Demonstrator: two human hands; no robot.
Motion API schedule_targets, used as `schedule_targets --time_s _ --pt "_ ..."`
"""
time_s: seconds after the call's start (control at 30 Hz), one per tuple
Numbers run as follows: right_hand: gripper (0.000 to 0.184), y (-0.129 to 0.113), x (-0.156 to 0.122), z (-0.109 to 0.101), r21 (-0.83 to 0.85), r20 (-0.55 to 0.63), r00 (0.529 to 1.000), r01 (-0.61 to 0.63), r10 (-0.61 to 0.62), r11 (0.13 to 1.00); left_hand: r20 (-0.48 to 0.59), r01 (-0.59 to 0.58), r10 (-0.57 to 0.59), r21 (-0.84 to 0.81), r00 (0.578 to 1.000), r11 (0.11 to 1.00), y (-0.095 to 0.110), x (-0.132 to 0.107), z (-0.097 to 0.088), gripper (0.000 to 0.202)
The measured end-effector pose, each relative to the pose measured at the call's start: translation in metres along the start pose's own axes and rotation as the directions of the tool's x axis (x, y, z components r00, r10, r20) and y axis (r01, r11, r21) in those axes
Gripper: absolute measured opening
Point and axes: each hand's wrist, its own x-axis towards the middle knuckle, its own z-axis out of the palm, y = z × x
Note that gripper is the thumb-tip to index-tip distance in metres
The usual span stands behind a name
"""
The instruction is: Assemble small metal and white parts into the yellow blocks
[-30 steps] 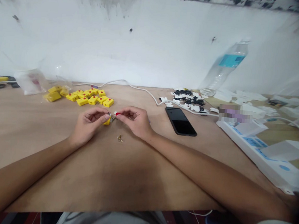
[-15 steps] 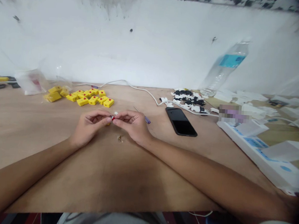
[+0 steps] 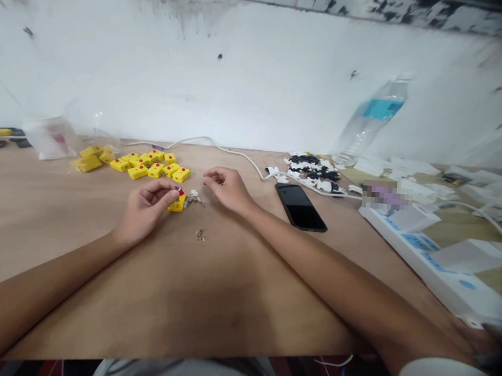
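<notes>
Lowest in the frame, both of my forearms lie across the bare wood of the counter (image 3: 207, 300). A little above them, near the middle, a small brass-coloured bit (image 3: 200, 235) lies loose on its own.

Above it, left of centre, my left hand (image 3: 144, 207) rests on its heel. The thumb and forefinger are closed on the yellow block (image 3: 176, 205), which sits on the wood with its red cap (image 3: 181, 192) at my fingertips. Just right of the block lie a few tiny white and metal parts (image 3: 196, 196), which neither hand touches.

My right hand (image 3: 229, 189) sits to their right, apart from the block, with its fingers curled loosely inward. I cannot tell whether anything small is pinched in them.

With pieces this small, I judge the work goes best with the block pressed down on the wood and gripped low on its sides, so the red cap shows. The right wrist should be planted, and the forearms held clear of the loose bits.

Further up, a black phone (image 3: 300, 206) lies right of centre and a heap of yellow blocks (image 3: 148, 165) sits at upper left. A clear bottle (image 3: 369, 122) leans on the wall at upper right.
</notes>
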Motion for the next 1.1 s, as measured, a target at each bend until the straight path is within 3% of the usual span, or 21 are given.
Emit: schedule_targets --time_s 0.13,0.27,0.43,0.57,0.7,0.8,0.9,1.1 --pt "0.016 0.004 0.013 0.004 -0.320 0.198 0.980 0.091 -0.027 0.943 -0.008 -0.002 0.002 -0.023 1.000 1.000 -0.001 0.001 0.001 0.030" --pt "0.015 0.003 0.016 0.014 -0.351 0.331 0.944 0.119 0.004 0.929 0.000 -0.010 0.010 -0.032 1.000 0.999 0.000 0.000 0.001 0.029" --pt "0.008 0.011 0.021 0.019 -0.321 0.309 0.951 0.079 0.026 0.944 0.000 -0.013 0.013 -0.028 1.000 1.000 -0.002 0.001 0.001 0.028" --pt "0.009 0.009 0.020 0.015 -0.120 0.178 0.984 0.034 -0.012 0.992 -0.003 -0.015 0.015 -0.046 1.000 0.999 -0.004 0.001 0.000 0.028" --pt "0.015 -0.008 -0.005 0.009 0.252 0.083 0.996 0.002 -0.023 0.968 0.006 -0.029 0.029 -0.054 1.000 0.998 -0.003 0.001 0.000 0.028" --pt "0.025 -0.021 -0.040 0.007 0.442 0.190 0.981 -0.117 0.035 0.889 0.018 -0.058 0.059 -0.053 0.998 0.997 0.001 -0.001 0.002 0.027" --pt "0.028 -0.029 -0.070 0.010 0.613 0.261 0.958 -0.263 0.123 0.745 0.051 -0.090 0.092 -0.046 0.994 0.995 0.007 -0.004 0.005 0.023" --pt "0.024 -0.035 -0.083 0.020 0.700 0.249 0.955 -0.293 0.162 0.652 0.129 -0.138 0.147 -0.076 0.981 0.987 0.017 -0.007 0.010 0.018"
